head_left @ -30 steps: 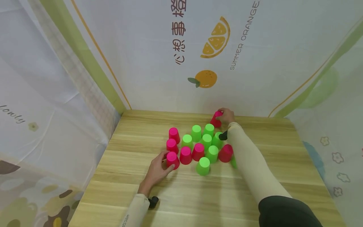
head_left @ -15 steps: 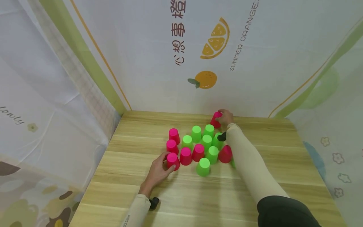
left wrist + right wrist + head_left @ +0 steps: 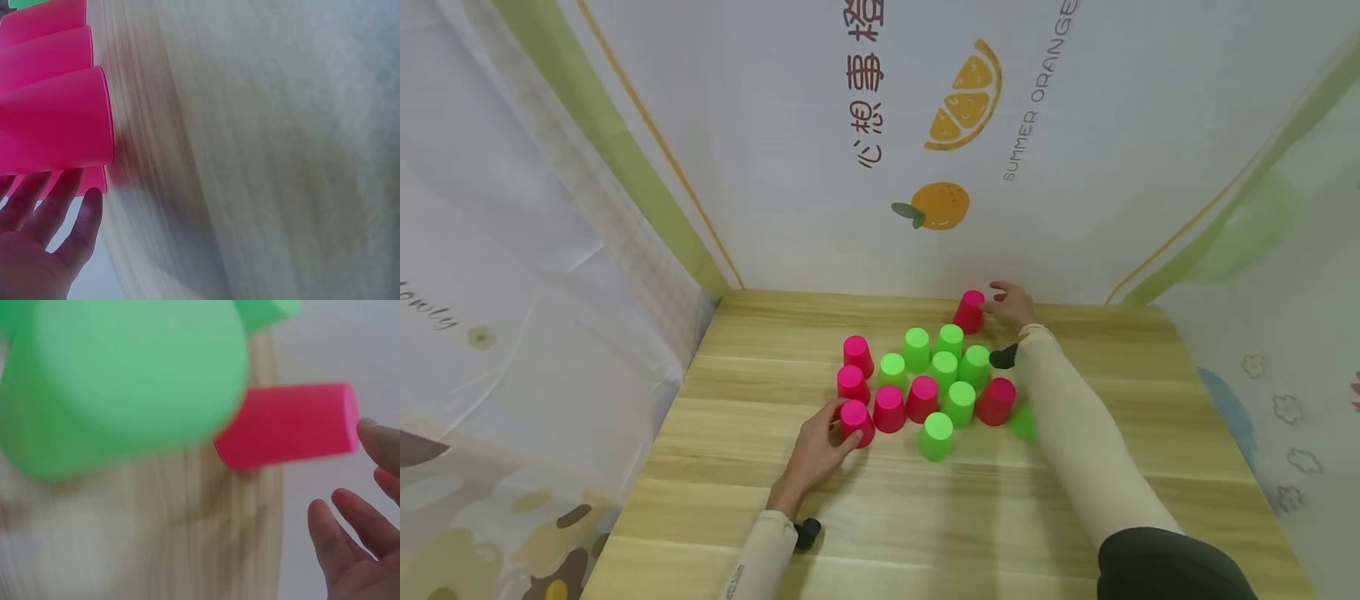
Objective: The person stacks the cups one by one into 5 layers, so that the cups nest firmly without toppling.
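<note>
Tabletop (image 3: 925, 517): inverted cups clustered mid-board, pink and green. My right hand (image 3: 1013, 305) is at the far edge, grip loose and holding nothing; far pink cup (image 3: 969, 312) stands upright just to its left, fingertips about touching. My left hand (image 3: 817, 448) cups the near-left pink cup (image 3: 857, 422) from the near side, fingers relaxed along its wall.
</note>
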A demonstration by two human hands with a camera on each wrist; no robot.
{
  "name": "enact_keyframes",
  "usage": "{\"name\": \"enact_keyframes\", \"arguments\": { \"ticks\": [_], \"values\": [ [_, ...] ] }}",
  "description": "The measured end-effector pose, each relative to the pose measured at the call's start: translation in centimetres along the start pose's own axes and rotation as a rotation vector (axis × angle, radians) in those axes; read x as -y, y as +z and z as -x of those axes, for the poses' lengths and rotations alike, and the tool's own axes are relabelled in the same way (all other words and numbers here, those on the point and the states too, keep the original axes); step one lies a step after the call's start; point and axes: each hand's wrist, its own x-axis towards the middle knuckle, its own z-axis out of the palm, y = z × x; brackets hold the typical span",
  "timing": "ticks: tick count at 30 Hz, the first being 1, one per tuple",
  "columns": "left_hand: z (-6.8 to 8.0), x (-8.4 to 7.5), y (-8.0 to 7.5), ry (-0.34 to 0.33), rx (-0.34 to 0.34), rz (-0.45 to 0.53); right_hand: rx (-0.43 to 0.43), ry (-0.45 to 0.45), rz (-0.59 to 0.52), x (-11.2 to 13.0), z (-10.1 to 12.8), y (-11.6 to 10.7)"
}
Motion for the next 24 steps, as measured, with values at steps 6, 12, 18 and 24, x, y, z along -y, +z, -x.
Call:
{"name": "enact_keyframes", "arguments": {
  "ticks": [6, 12, 18, 24],
  "values": [
    [0.1, -0.3, -0.4, -0.015, 0.004, -0.006, 0.077, 0.002, -0.009, -0.5, 1.0, -2.8],
    [0.3, 0.0, -0.9, -0.038, 0.003, -0.031, 0.137, -0.047, -0.03, -0.7, 2.7, -4.4],
    [0.1, -0.2, -1.7, -0.021, 0.014, -0.055, 0.205, -0.112, -0.012, -1.9, 4.7, -5.1],
    [-0.1, -1.0, -2.6, -0.018, 0.028, -0.024, 0.229, -0.154, 0.014, -3.3, 6.6, -5.4]
  ]
}}
